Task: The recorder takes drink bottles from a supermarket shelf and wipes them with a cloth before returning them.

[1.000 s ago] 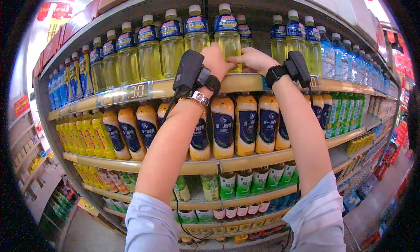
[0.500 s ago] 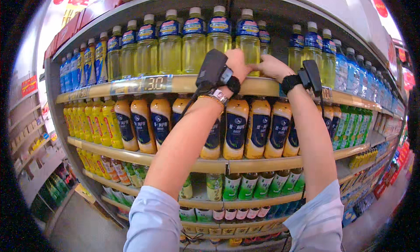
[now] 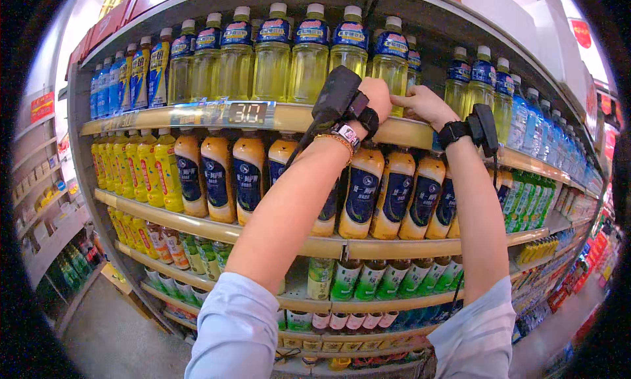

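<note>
On the upper shelf, a clear bottle of yellow drink (image 3: pixel 390 61) with a blue label and white cap stands tilted slightly. My left hand (image 3: pixel 376 101) is at its lower left side, fingers bent against the bottle and partly hidden by the hand and the black wrist device. To the right of the bottle's base is my right hand (image 3: pixel 424 107), with a digit stretched left to the bottle and the other fingers partly out of sight. Behind it, another yellow-drink bottle (image 3: pixel 413 62) shows in part.
A row of matching bottles (image 3: pixel 271 63) runs left; several more (image 3: pixel 482 76) stand right, beyond a dark gap. Below the shelf edge (image 3: pixel 296 118) are orange bottles with dark labels (image 3: pixel 361 188). Clear blue bottles (image 3: pixel 531 116) line the far right.
The view has shifted, so the shelf and both hands sit further right in the picture. The bottle between my hands now leans a little more; both hands stay at its base.
</note>
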Motion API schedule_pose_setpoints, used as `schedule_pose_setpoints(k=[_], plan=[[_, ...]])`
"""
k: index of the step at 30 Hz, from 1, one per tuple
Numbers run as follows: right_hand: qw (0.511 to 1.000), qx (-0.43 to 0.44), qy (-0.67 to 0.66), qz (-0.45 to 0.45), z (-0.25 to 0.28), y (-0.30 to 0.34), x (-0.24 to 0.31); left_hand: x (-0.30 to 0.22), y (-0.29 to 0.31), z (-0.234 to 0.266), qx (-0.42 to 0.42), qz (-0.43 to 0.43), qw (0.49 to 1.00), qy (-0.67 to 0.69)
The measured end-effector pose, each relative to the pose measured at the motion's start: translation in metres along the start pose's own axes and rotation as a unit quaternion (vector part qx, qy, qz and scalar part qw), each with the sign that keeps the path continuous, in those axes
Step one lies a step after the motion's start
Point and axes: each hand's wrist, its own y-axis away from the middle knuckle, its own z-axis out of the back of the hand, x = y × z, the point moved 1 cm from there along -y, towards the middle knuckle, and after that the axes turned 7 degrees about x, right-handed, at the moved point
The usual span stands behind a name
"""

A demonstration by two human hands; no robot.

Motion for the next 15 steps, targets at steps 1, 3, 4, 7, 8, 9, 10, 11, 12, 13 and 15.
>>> schedule_pose_setpoints(k=[1,3,4,7,8,9,10,11,12,13,15], plan=[[1.0,0.014,-0.021,-0.009,0.001,0.001,0.001,0.001,-0.001,0.001,0.009,-0.021,1.0,0.004],[0.999,0.026,-0.041,-0.018,0.002,0.005,0.006,-0.001,0.001,0.003,0.017,-0.043,0.999,0.008],[0.999,0.026,-0.039,-0.013,0.003,0.007,0.009,-0.002,0.003,0.004,0.008,-0.021,1.0,0.013],[0.997,0.018,-0.07,0.002,-0.003,0.007,0.008,-0.002,0.004,-0.003,-0.025,0.03,0.999,0.005],[0.994,0.012,-0.106,0.016,-0.003,0.005,0.006,-0.003,0.004,-0.003,-0.049,0.059,0.997,-0.013],[0.993,-0.025,-0.119,0.009,-0.002,0.005,0.005,-0.001,0.005,-0.002,-0.055,0.02,0.997,-0.045],[0.992,-0.029,-0.122,0.007,-0.003,0.0,-0.001,-0.001,0.003,-0.002,-0.053,0.015,0.997,-0.046],[0.976,-0.154,-0.144,0.055,-0.002,-0.007,-0.011,-0.002,-0.001,-0.005,-0.065,0.047,0.996,-0.044],[0.942,-0.278,-0.16,0.098,0.004,-0.009,-0.022,-0.009,-0.001,-0.001,-0.075,0.076,0.994,-0.039],[0.918,-0.342,-0.139,0.146,0.014,-0.008,-0.034,-0.015,0.002,0.002,-0.067,0.041,0.997,-0.006],[0.9,-0.329,-0.248,0.144,0.01,0.0,-0.018,0.0,-0.001,0.003,-0.081,0.063,0.994,0.04]])
